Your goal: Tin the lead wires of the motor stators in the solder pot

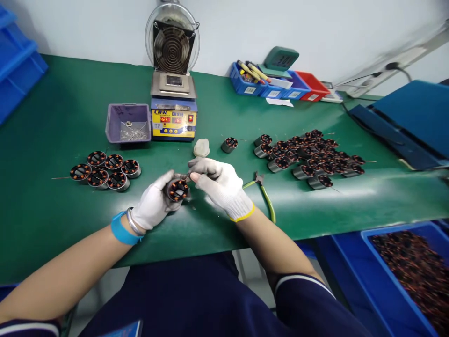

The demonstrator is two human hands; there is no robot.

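Observation:
My gloved left hand [156, 201] is wrapped round a motor stator [178, 190], a metal ring with copper windings, its open face turned up. At its upper right edge my gloved right hand [220, 185] has thumb and forefinger pinched together; what lies between the fingertips is too small to make out. Just beyond the fingers sits a small whitish block [201, 148]. Green-handled cutters [264, 194] lie to the right of my right hand. One single stator [229, 144] stands further back.
Several stators [98, 178] stand at left, many more [315, 157] at right. Behind are a purple tray [111, 126] of metal bits, a yellow-blue heating unit [173, 122] with a fan, and small bins [245, 86]. A blue crate [396, 285] of parts sits lower right.

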